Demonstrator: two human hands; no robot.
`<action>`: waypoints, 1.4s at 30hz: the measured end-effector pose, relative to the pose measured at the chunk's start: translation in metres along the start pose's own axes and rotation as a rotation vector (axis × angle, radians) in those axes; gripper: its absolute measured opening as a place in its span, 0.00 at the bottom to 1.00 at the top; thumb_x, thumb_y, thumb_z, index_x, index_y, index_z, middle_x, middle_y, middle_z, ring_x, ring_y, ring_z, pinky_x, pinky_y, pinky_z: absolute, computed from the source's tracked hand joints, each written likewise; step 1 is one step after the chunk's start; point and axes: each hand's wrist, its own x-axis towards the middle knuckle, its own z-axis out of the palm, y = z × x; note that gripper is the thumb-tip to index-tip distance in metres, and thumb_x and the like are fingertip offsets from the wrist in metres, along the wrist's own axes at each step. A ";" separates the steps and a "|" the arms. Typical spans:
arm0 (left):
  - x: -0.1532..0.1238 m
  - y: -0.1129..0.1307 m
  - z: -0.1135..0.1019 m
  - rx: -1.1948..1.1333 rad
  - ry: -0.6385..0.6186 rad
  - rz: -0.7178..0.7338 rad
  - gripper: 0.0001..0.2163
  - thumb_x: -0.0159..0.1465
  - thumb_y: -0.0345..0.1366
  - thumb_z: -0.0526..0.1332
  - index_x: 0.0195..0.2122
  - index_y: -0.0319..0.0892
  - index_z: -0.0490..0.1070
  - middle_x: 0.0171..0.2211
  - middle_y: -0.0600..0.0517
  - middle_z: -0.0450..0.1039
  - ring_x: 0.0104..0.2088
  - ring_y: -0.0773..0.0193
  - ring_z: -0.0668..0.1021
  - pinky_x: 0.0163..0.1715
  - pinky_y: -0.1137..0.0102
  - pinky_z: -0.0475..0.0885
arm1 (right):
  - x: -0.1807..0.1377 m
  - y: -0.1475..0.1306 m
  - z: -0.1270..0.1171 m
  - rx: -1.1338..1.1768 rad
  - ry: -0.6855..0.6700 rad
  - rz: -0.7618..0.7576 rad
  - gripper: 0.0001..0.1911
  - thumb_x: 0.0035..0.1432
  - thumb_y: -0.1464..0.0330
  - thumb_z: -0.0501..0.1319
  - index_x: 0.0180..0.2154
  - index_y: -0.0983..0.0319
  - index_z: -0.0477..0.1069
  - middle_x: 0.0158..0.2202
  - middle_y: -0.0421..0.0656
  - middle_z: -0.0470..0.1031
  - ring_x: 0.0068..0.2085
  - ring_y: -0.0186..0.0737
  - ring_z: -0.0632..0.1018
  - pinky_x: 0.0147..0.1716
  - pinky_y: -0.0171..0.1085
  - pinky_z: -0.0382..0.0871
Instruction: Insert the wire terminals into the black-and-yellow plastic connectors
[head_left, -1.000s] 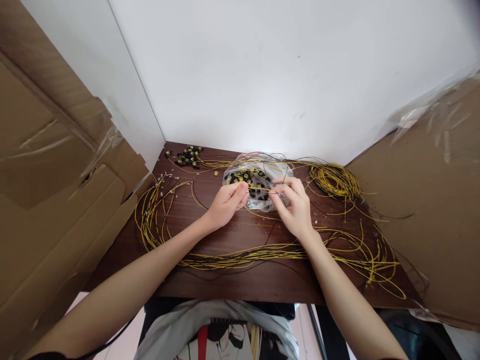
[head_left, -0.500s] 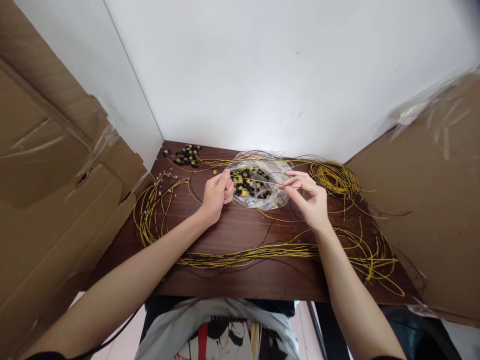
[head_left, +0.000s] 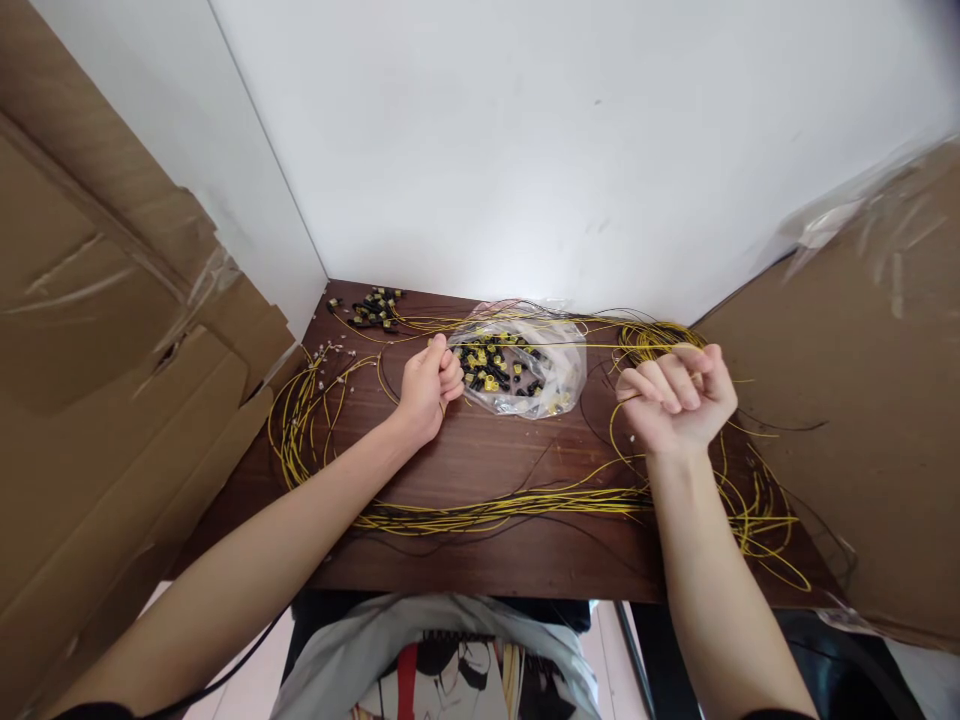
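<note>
A thin yellow wire (head_left: 600,346), with a black one alongside near its left end, stretches nearly straight between my hands. My left hand (head_left: 430,388) is closed in a fist around its left end. Over on the right, my right hand (head_left: 679,395) has its fingers curled in and grips the wire; a loose yellow loop hangs below it. Behind the taut wire lies a clear plastic bag (head_left: 562,375) holding several small black and yellow parts (head_left: 489,382). What sits inside my left fist is hidden.
A long bundle of yellow and black wires (head_left: 495,510) crosses the table front. Another bunch (head_left: 289,440) curves at the left, and a coil (head_left: 637,340) lies behind my right hand. Black-and-yellow pieces (head_left: 375,308) pile at the back left. Cardboard (head_left: 862,400) and a white wall (head_left: 525,150) border the table.
My right hand has moved to the right, away from the bag, and its fingers have curled in. The wire span between my hands is longer. My left hand has barely moved.
</note>
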 end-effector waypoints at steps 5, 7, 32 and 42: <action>0.000 0.000 0.001 -0.021 0.016 -0.003 0.20 0.64 0.43 0.56 0.20 0.41 0.51 0.13 0.63 0.43 0.13 0.77 0.49 0.12 0.80 0.47 | 0.002 0.000 -0.009 0.215 0.037 -0.052 0.09 0.59 0.62 0.58 0.28 0.52 0.73 0.12 0.33 0.40 0.15 0.32 0.45 0.14 0.37 0.46; 0.000 0.000 0.001 -0.019 0.010 0.000 0.20 0.64 0.43 0.56 0.20 0.41 0.51 0.13 0.63 0.43 0.13 0.77 0.49 0.12 0.80 0.47 | 0.002 0.001 -0.010 0.261 0.060 -0.037 0.07 0.59 0.64 0.58 0.31 0.51 0.74 0.12 0.34 0.46 0.15 0.32 0.48 0.14 0.37 0.48; -0.018 -0.007 0.006 0.700 -0.406 0.163 0.12 0.55 0.40 0.64 0.35 0.37 0.78 0.17 0.56 0.66 0.19 0.73 0.62 0.20 0.76 0.56 | -0.027 0.058 0.041 -0.406 -0.512 0.582 0.18 0.57 0.56 0.59 0.33 0.66 0.72 0.13 0.31 0.56 0.15 0.23 0.51 0.15 0.30 0.40; -0.011 -0.004 0.004 0.543 -0.276 0.160 0.09 0.54 0.38 0.66 0.28 0.35 0.76 0.21 0.53 0.71 0.17 0.73 0.69 0.19 0.76 0.66 | -0.021 0.046 0.038 -0.293 -0.434 0.637 0.16 0.54 0.58 0.62 0.34 0.66 0.73 0.13 0.31 0.54 0.15 0.23 0.49 0.16 0.30 0.37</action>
